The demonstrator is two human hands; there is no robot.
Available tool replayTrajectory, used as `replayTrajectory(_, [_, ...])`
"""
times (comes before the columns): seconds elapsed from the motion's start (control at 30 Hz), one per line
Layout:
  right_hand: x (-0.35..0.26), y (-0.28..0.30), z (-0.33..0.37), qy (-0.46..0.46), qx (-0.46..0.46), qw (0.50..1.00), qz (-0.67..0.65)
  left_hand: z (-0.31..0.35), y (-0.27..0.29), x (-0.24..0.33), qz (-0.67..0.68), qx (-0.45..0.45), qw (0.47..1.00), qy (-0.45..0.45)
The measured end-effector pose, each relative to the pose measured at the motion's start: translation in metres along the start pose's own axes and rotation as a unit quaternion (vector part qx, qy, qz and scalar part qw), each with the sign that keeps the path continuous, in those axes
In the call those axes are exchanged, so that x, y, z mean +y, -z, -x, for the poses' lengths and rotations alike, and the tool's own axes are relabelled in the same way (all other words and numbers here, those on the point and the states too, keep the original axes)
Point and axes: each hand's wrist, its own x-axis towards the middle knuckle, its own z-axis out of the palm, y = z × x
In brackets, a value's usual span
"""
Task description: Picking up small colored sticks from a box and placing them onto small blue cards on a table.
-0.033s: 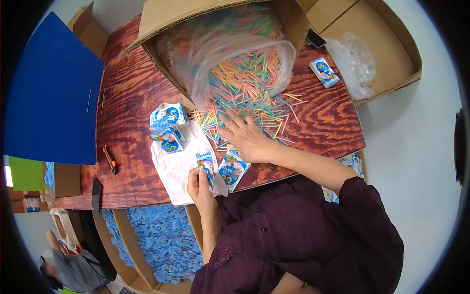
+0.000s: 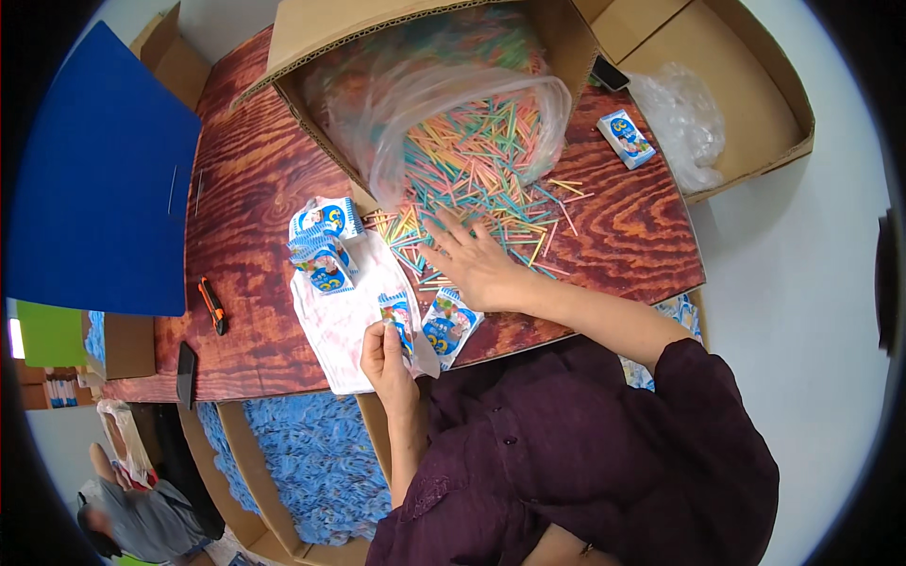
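My left hand [image 2: 385, 363], at the table's near edge, pinches a small blue-and-white printed packet [image 2: 398, 321] between thumb and fingers. Just right of it lies a second packet [image 2: 447, 326] of the same kind. My right hand [image 2: 475, 267] rests palm down with fingers spread on a heap of thin pastel sticks [image 2: 472, 179] in pink, yellow, green and blue. These spill from a clear plastic bag [image 2: 387, 141] inside a tipped cardboard box [image 2: 316, 118]. Under my left hand's packet is a stained white cloth [image 2: 326, 344]; more packets [image 2: 326, 264] sit at its far end.
An orange-and-black cutter [image 2: 213, 307] and a dark phone-like object [image 2: 186, 374] lie at the left. A small printed box [image 2: 625, 140] stands far right, near an open carton [image 2: 764, 94]. Below the table, a carton holds blue wrappers [image 2: 316, 462]. Another person [image 2: 156, 519] is at lower left.
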Motion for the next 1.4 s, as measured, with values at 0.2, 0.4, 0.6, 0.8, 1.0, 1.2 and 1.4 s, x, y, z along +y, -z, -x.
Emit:
replayTrajectory(0.2, [-0.002,0.006,-0.01,0.011,-0.054,0.998,0.023,-0.001,0.002,0.004,0.006,-0.002,1.0,0.009])
replayTrajectory(0.4, [-0.007,0.002,-0.013,0.013,-0.027,0.994,0.109,0.001,-0.001,0.008,0.021,0.002,0.999,0.024])
replayTrajectory(0.6, [0.005,-0.027,-0.02,0.005,0.092,0.976,0.196,0.001,-0.003,0.007,0.035,0.004,0.999,0.024])
replayTrajectory(0.8, [0.027,-0.023,-0.024,-0.006,0.169,0.984,0.056,0.006,0.0,0.008,0.011,0.021,0.999,0.032])
replayTrajectory(1.0, [0.078,0.014,-0.042,-0.072,0.204,0.952,-0.216,0.009,0.003,0.007,0.014,0.022,0.998,0.053])
replayTrajectory(1.2, [0.114,0.044,-0.048,-0.208,0.059,0.683,-0.698,0.006,-0.001,0.0,0.038,0.007,0.999,0.034])
replayTrajectory(1.4, [0.131,0.03,-0.025,-0.231,-0.012,0.596,-0.769,0.007,-0.004,-0.009,0.068,-0.023,0.996,0.053])
